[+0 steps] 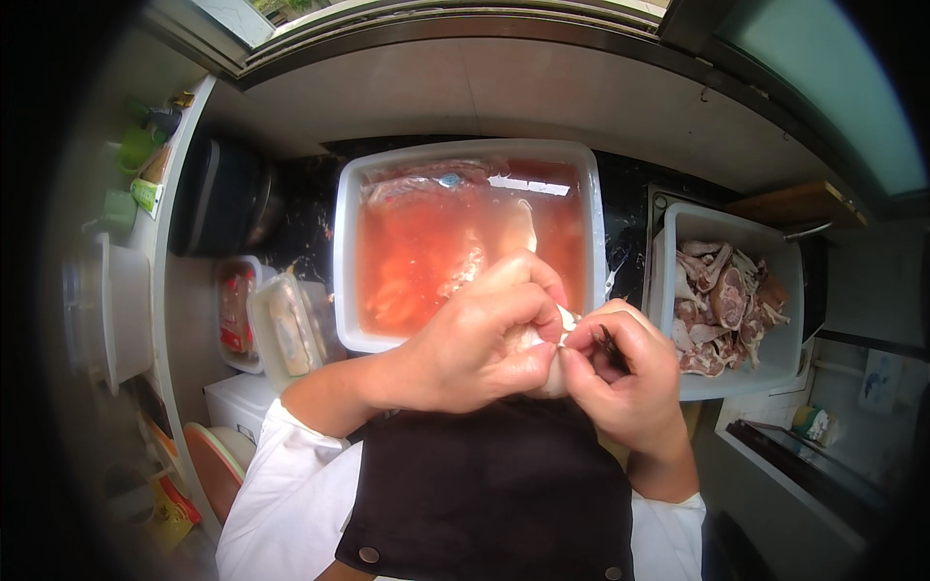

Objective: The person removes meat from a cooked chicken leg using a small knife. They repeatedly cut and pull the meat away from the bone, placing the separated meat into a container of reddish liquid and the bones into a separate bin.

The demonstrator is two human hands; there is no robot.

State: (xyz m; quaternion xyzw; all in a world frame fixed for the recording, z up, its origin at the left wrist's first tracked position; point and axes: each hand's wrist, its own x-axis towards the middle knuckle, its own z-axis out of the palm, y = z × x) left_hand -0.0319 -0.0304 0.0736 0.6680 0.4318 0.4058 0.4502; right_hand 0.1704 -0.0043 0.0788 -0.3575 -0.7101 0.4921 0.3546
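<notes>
Close in front of my apron, over the near edge of a white tub (469, 148), my two hands meet. Fingers of my left hand (484, 339) are closed on a pale, skin-coloured piece of raw meat (555, 376), mostly hidden by the hands. My right hand (635, 373) pinches at the same piece from the other side. A thin dark object (607, 341) shows within its curled fingers; its kind is unclear. Reddish water (417, 237) fills the tub, with pale meat pieces in it and a clear plastic bag (436, 179) along the far side.
At the right stands another white tub (664, 281) of cut raw meat with bones (728, 295). A wooden board (799, 205) lies behind it. On the left are plastic food boxes (288, 324), a dark container (223, 198) and a shelf edge (170, 252).
</notes>
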